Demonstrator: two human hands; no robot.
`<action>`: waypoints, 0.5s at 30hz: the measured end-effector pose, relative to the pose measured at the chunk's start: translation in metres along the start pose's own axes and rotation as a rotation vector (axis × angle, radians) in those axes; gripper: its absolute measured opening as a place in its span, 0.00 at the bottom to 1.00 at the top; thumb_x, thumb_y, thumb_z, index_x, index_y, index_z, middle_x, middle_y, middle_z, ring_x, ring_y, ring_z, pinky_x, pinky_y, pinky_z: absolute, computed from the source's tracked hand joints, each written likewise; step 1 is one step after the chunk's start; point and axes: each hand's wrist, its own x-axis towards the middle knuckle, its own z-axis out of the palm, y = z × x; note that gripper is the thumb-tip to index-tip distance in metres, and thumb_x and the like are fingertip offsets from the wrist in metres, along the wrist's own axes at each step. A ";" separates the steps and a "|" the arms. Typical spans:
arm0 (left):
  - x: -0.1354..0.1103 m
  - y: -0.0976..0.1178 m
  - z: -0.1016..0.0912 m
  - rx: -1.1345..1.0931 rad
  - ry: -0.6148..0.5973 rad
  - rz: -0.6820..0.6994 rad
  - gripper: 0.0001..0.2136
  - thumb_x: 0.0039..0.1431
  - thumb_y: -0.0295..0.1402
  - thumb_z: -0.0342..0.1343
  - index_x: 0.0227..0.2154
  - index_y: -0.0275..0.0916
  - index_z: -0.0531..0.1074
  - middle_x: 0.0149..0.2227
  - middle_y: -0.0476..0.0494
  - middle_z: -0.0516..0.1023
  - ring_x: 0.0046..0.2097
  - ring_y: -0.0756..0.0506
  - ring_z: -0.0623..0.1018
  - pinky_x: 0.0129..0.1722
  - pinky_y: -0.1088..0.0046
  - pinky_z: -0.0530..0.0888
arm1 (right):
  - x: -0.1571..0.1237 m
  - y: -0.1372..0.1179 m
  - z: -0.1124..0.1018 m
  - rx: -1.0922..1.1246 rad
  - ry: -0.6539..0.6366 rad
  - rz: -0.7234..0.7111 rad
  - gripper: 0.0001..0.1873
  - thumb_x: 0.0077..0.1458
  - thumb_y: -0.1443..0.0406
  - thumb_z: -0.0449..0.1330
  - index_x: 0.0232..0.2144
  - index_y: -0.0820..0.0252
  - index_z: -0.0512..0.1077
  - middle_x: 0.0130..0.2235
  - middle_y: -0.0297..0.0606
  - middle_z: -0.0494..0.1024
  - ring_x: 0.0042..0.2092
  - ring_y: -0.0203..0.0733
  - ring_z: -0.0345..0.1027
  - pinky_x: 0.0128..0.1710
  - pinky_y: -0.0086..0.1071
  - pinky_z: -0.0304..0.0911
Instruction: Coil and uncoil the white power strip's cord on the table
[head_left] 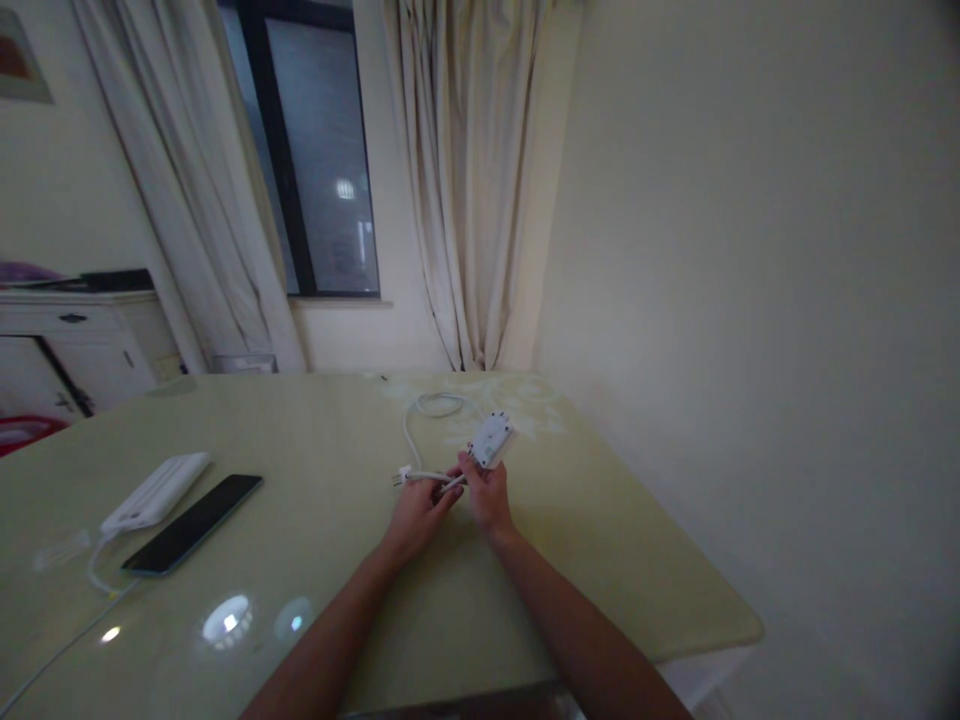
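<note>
My right hand [489,498] is closed around the near end of a small white power strip [492,438], tilted up above the table. Small dark marks run along the strip's edges. Beside it, my left hand [417,514] is closed on the strip's white cord [431,475], with part of the fingers hidden. A white plug [403,475] with metal prongs sticks out just left of that hand. From there the cord bends away and lies in a loop on the table behind both hands.
On the left of the pale green table [315,430] lie a white power bank [157,490] and a dark phone [193,525], with a thin white cable [64,650] near them. A wall [750,350] runs along the right side. Curtains [472,180] and a window stand behind.
</note>
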 end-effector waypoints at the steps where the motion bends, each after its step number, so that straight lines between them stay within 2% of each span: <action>1: 0.000 -0.002 0.000 -0.014 0.013 0.007 0.18 0.60 0.47 0.56 0.38 0.36 0.80 0.38 0.38 0.82 0.40 0.40 0.79 0.44 0.63 0.73 | -0.001 -0.001 0.000 -0.005 -0.007 -0.014 0.22 0.52 0.48 0.67 0.34 0.62 0.72 0.27 0.40 0.81 0.30 0.43 0.76 0.32 0.33 0.71; 3: 0.000 -0.004 0.000 -0.094 0.011 0.017 0.22 0.61 0.46 0.57 0.51 0.36 0.76 0.43 0.37 0.82 0.42 0.40 0.78 0.46 0.61 0.74 | -0.002 -0.004 0.001 -0.001 -0.005 -0.027 0.23 0.51 0.47 0.66 0.35 0.62 0.72 0.27 0.39 0.81 0.29 0.43 0.76 0.32 0.33 0.71; 6: -0.003 -0.005 0.001 -0.144 -0.007 0.039 0.31 0.62 0.45 0.56 0.65 0.38 0.62 0.40 0.42 0.81 0.36 0.45 0.77 0.40 0.65 0.75 | -0.002 -0.005 0.002 0.018 0.021 0.011 0.28 0.50 0.44 0.66 0.38 0.62 0.71 0.24 0.36 0.78 0.24 0.41 0.73 0.26 0.31 0.68; 9: -0.007 -0.006 0.004 -0.025 -0.006 0.118 0.32 0.63 0.44 0.56 0.67 0.41 0.59 0.35 0.46 0.79 0.30 0.48 0.73 0.33 0.71 0.74 | 0.001 -0.005 -0.001 -0.046 -0.043 0.109 0.31 0.49 0.40 0.62 0.34 0.62 0.72 0.20 0.34 0.75 0.20 0.39 0.69 0.20 0.29 0.63; 12: -0.009 -0.010 0.007 0.138 0.025 0.243 0.28 0.63 0.40 0.55 0.66 0.46 0.62 0.40 0.44 0.79 0.32 0.48 0.76 0.33 0.73 0.75 | 0.006 -0.004 -0.006 -0.135 -0.153 0.185 0.31 0.51 0.38 0.60 0.29 0.62 0.72 0.20 0.33 0.73 0.20 0.37 0.67 0.20 0.27 0.61; 15: -0.010 -0.014 0.007 0.298 0.088 0.373 0.25 0.63 0.40 0.56 0.63 0.49 0.65 0.41 0.43 0.78 0.32 0.48 0.78 0.31 0.74 0.76 | 0.010 -0.001 -0.012 -0.208 -0.193 0.178 0.31 0.52 0.38 0.58 0.26 0.62 0.71 0.20 0.32 0.72 0.21 0.34 0.65 0.22 0.26 0.58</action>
